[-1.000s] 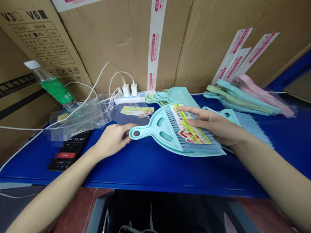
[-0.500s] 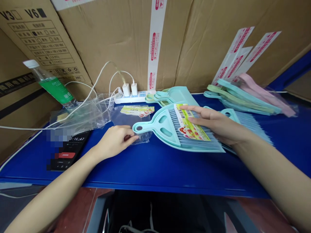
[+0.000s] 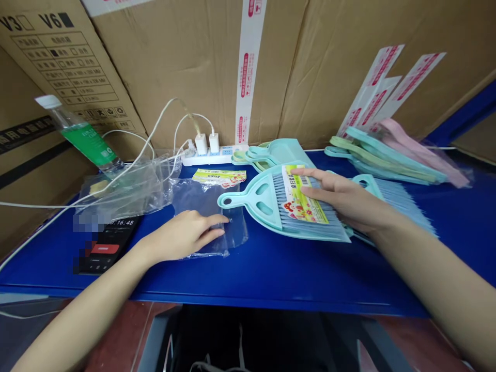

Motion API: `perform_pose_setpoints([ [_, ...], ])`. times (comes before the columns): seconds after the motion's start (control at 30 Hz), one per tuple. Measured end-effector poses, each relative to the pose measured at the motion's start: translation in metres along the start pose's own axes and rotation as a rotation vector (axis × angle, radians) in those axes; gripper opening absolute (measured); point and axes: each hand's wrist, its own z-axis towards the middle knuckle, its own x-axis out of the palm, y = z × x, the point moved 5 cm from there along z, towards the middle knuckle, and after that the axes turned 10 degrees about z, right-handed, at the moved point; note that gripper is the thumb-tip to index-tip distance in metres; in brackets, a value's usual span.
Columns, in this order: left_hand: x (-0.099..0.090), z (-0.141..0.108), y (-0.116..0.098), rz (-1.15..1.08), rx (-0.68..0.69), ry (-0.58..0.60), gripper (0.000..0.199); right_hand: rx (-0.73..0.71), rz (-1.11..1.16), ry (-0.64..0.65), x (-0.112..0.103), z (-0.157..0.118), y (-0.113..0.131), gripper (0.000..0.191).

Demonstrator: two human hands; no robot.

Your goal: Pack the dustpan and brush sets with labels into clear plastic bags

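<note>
Far left: a green-label bottle (image 3: 83, 137) leans on the cardboard boxes (image 3: 186, 62), w/ a phone (image 3: 106, 245) lying on the blue table (image 3: 271, 268) below it and a heap of clear bags (image 3: 127, 188) beside.

The left hand (image 3: 182, 235) rests flat on one clear plastic bag (image 3: 211, 214) pulled out from the heap, fingers stretched fwd and fairly close together, tips pressing the film near its right edge; not pinching anything as far as can be seen.

Just right of it, the mint dustpan (image 3: 267, 206) w/ its brush nested inside and a printed label card (image 3: 302, 201) on the bristles. Its handle end overlaps the bag's upper right corner. The right hand (image 3: 344, 201) lies over the card and bristles, fingers extended and slightly spread, holding the set together from above.

Judgement: to do this well, the left fingers should peel the bag mouth open rather than just pin it, while the right keeps card and brush squeezed to the pan so nothing shifts, handle going in first. A closed mouth would prob. snag the handle.

Further right: spare brush (image 3: 391, 199), stacked pans (image 3: 387, 152).
</note>
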Motion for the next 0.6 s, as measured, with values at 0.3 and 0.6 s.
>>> perform_pose_setpoints([
  [0.3,-0.011,0.002,-0.001,-0.133,-0.001,-0.047,0.041,0.060,-0.033,-0.014,-0.007,-0.002,-0.005,0.054],
  [0.6,-0.014,-0.001,0.013,-0.210,-0.237,-0.183,0.017,0.044,-0.039,-0.014,-0.007,-0.004,0.000,0.050],
])
